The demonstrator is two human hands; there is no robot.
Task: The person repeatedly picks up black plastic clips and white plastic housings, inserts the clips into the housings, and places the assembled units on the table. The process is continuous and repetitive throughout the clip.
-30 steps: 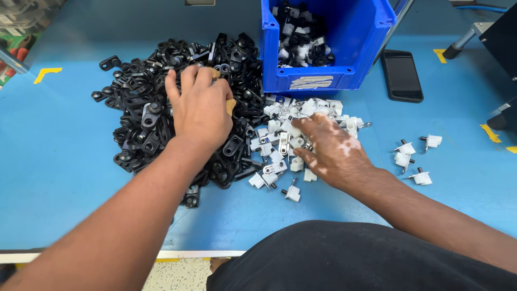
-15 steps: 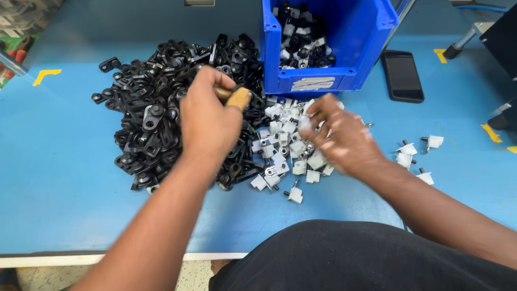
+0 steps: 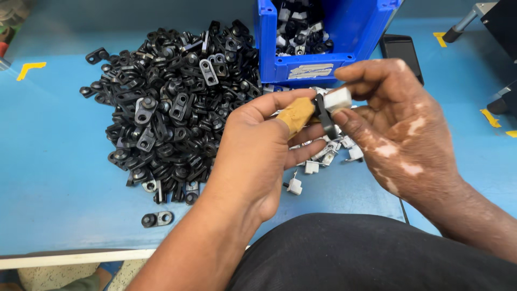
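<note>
Hands raised over table: left hand [image 3: 258, 156] pinches black clip [image 3: 323, 114], right hand [image 3: 398, 129] pinches white piece [image 3: 338, 99].

Left hand [image 3: 253, 148] and right hand [image 3: 396, 126] are raised together, fingertips pinched and meeting.

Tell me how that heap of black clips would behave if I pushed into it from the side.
The black clips lie loose in a heap, so they would probably slide and scatter rather than move as one. Each looks small, rigid and probably light. Their flat, holed shapes suggest that they won't roll, though some may snag on each other.
</note>
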